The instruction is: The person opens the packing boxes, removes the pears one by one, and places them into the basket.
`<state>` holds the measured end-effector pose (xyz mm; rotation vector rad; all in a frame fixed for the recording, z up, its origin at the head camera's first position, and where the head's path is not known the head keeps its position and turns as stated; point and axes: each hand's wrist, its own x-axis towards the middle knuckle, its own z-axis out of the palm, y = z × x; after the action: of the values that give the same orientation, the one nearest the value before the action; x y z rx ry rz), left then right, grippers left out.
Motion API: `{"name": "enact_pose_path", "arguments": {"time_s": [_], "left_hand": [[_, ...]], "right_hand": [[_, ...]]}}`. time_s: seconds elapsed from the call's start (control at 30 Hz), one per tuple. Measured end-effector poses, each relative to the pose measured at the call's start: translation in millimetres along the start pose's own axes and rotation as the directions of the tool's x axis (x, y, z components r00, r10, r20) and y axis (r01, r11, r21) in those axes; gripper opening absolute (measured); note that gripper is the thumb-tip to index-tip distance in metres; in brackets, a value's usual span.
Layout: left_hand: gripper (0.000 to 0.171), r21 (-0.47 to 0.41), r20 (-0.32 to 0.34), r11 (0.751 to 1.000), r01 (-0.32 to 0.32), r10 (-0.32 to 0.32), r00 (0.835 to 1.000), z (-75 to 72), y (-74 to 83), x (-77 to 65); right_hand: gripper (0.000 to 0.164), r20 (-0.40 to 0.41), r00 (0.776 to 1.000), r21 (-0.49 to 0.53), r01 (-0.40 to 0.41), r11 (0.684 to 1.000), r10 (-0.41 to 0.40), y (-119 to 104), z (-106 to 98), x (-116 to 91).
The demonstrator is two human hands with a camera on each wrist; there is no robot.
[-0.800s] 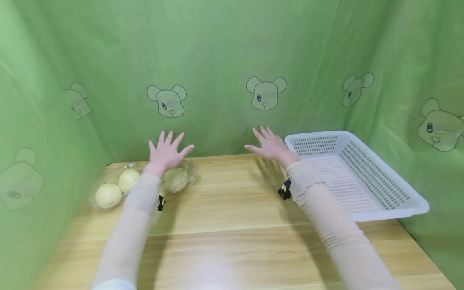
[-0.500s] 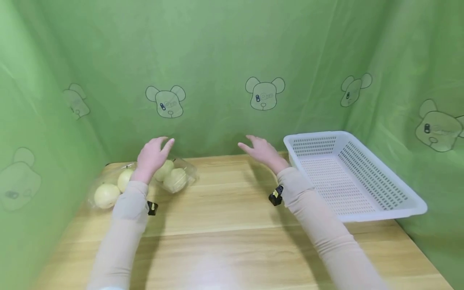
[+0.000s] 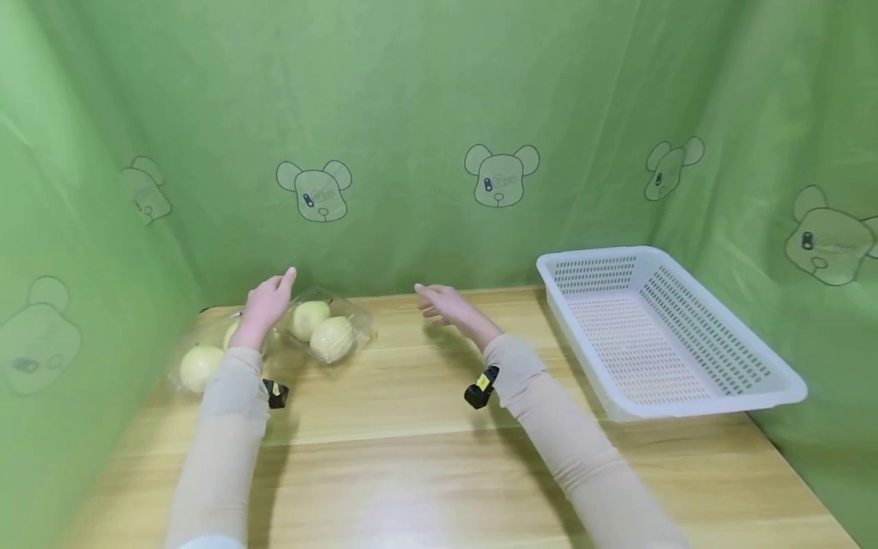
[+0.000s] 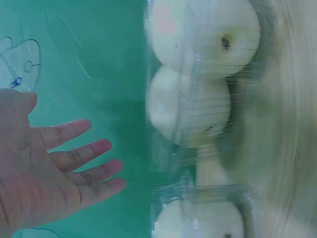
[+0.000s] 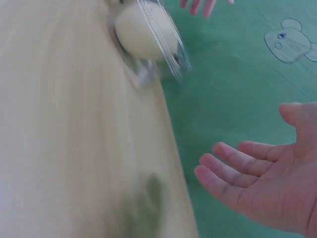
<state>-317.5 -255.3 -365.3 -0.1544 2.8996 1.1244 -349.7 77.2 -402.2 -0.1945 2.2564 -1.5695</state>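
Note:
Two clear plastic packs of round pale-yellow pears lie at the back left of the table. Over the left pack is my left hand, which covers part of a pear; its fingers are spread and hold nothing in the left wrist view. Just right of that hand sits the right pack, with two pears visible through the plastic. My right hand hovers right of this pack, apart from it. Its fingers are relaxed and slightly bent, with nothing in them.
A white perforated plastic basket stands on the right of the wooden table. Green curtains with bear-head prints hang behind and on both sides.
Both hands have lowered and moved left, the right hand travelling farther, away from the basket toward the packs. The right pack has come into fuller view. Packs and basket stay in place.

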Motion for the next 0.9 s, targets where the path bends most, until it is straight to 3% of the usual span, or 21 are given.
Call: {"name": "enact_pose_path", "arguments": {"time_s": [0.23, 0.37, 0.6, 0.9], "left_hand": [[0.089, -0.024, 0.052, 1.0, 0.0, 0.001, 0.999, 10.3, -15.9, 22.2], [0.088, -0.027, 0.075, 0.999, 0.02, -0.018, 0.997, 14.7, -23.3, 29.8], [0.088, -0.031, 0.095, 0.998, 0.048, -0.045, 0.994, 16.2, -25.0, 34.0], [0.092, 0.029, 0.115, 0.998, 0.048, -0.051, 0.992, 19.8, -19.3, 32.7]], "right_hand": [[0.06, 0.103, 0.994, 0.211, -0.047, 0.976, 0.026, 12, 39, 9], [0.056, 0.154, 0.987, 0.32, -0.084, 0.944, 0.036, 19, 61, 9], [0.056, 0.19, 0.981, 0.534, -0.132, 0.835, 0.034, 19, 90, 9], [0.058, 0.156, 0.986, 0.716, -0.156, 0.681, 0.062, 14, 102, 4]]}}
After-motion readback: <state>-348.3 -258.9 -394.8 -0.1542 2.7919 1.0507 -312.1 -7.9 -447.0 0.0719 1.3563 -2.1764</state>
